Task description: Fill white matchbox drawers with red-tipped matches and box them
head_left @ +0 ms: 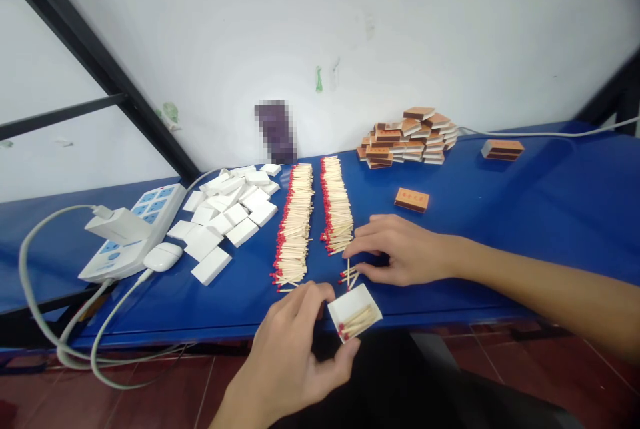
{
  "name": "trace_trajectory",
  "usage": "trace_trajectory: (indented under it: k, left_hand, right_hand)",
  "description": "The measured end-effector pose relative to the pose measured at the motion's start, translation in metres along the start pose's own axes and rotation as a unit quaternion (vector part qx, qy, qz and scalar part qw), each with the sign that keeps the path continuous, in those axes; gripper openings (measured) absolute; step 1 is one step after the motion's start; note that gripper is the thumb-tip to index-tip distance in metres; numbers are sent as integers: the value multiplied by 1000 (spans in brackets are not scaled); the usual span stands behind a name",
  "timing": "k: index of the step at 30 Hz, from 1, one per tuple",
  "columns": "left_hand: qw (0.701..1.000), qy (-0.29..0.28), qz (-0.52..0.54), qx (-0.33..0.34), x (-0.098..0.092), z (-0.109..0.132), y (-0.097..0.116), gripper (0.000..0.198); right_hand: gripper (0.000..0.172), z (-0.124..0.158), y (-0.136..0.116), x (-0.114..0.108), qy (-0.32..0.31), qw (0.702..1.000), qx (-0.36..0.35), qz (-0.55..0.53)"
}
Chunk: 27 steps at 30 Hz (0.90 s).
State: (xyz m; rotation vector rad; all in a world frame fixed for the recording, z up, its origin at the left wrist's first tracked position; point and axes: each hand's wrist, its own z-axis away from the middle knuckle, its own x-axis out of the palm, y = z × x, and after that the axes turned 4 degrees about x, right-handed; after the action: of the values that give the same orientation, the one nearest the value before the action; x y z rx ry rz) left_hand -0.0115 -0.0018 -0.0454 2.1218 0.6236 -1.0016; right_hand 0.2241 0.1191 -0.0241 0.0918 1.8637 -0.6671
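Observation:
My left hand (295, 345) grips a small white matchbox tray (345, 309) between thumb and fingers, just past the table's front edge. Several matches (357, 322) with red heads lie inside it, along its near side. Above the tray, my right hand (395, 252) has its thumb and forefinger around a few loose matches (349, 274); exactly how many it grips I cannot tell. These are at the near end of the right row of matches (336, 202). A second, longer row of matches (295, 222) runs beside it on the left, heads leftward.
White trays (220, 205) are heaped on the left, by a power strip (135, 235) with a charger, cables and a white mouse-shaped object (163, 256). Orange matchboxes (413, 139) are piled against the wall. One matchbox (411, 199) lies before them, and others (503, 149) farther right.

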Motion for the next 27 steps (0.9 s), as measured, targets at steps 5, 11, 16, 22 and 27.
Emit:
trace_trajectory:
  k: [5,11,16,22,27]
  left_hand:
    - [1000,-19,16,2,-3,-1,1,22]
    - [1000,-24,15,-1,-2,0,0,20]
    - [999,-35,19,-3,-1,2,-2,17]
    - [1000,-16,7,5,0,2,-3,21]
    - [1000,-16,-3,3,0,2,-2,26]
  right_hand:
    - [22,-1,-2,-1,-19,1000,-2,-18]
    - [18,-1,-3,-2,-35,998,-18,-44]
    - [11,-2,0,1,-15,999,-22,-37]
    - [15,-2,1,2,19,999,-29,-12]
    - [11,-1,0,0,6,999,-24,-30]
